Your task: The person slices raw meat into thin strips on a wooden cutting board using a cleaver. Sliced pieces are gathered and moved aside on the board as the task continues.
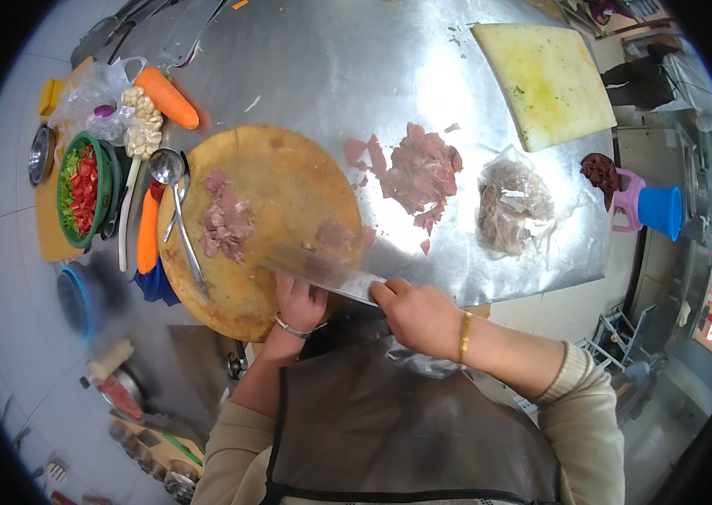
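Observation:
My right hand (422,319) grips the handle of a wide-bladed cleaver (330,273), its blade blurred over the near right part of a round wooden chopping board (286,173). My left hand (301,304) is at the board's near edge, close beside the blade; the blade hides its fingertips. Sliced pinkish-brown meat (227,218) lies in a small heap on the board's left half. Another thin slice of meat (334,233) rests flat near the blade. To the right of the board, a larger pile of meat slices (422,167) sits directly on the steel table.
A clear plastic bag of meat (514,205) and a stained white cutting board (545,82) occupy the right side. A ladle (167,167) rests on the board's left rim. Leftward are carrots (168,98), peeled garlic (142,123) and a green basket (102,202) of chopped peppers. A person (652,79) stands beyond.

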`<action>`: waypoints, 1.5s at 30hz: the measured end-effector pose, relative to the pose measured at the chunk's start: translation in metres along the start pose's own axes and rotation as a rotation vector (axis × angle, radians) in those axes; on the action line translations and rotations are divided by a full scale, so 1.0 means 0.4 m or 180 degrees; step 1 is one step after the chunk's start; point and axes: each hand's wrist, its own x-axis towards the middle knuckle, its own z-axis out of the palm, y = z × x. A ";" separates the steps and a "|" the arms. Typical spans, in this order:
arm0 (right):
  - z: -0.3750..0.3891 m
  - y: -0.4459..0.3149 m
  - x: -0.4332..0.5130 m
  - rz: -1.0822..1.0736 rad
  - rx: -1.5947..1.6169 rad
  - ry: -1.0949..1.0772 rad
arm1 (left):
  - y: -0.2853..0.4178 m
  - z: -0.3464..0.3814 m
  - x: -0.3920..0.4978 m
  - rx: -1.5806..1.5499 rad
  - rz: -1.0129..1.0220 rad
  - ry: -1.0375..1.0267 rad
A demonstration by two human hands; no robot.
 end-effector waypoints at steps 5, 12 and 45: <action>-0.026 0.010 -0.037 0.0363 -0.0129 -0.0562 | 0.000 -0.002 0.002 -0.0069 -0.0017 -0.0076; 0.059 0.016 0.056 0.0423 -0.0291 -0.0564 | -0.007 0.007 -0.008 0.0017 -0.0208 -0.0111; -0.015 0.027 0.012 0.0403 -0.0164 -0.0499 | 0.005 -0.003 -0.002 -0.0258 0.0001 0.0039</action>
